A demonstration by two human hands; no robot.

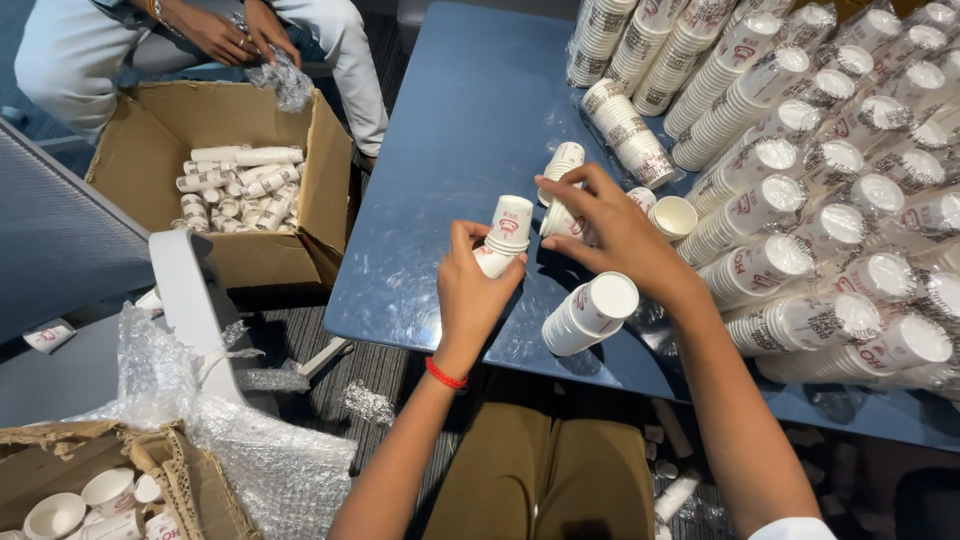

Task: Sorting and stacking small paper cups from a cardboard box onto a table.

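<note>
At centre of the frame, on the blue table (450, 130): left hand (470, 290) grasping a short stack of paper cups (505, 235), long axis running from lower left to upper right, rims toward upper right. Right hand (615, 225) closed around a second short stack (562, 215). Step, as judged: joining stacks; next calls for lining rim to base. Loose stack (590, 313) lies below; long sleeved stacks (800, 150) at right.
</note>
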